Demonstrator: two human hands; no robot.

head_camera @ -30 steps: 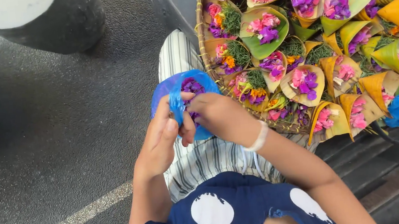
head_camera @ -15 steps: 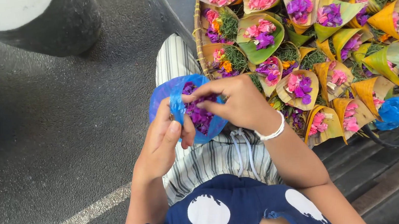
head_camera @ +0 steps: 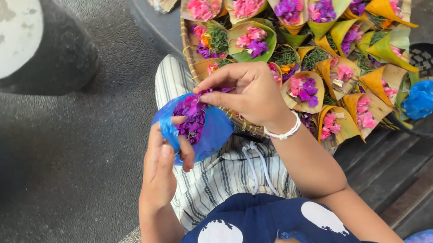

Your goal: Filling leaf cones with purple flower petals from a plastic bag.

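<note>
Right hand (head_camera: 248, 94) has lifted out of the blue bag (head_camera: 195, 126), pinching purple petals (head_camera: 190, 120); left hand (head_camera: 163, 162) keeps gripping the bag's rim.

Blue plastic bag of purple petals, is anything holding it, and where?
The left hand pinches the blue plastic bag by its near rim. The right hand holds a few purple petals in its fingertips just above the bag's mouth.
</note>
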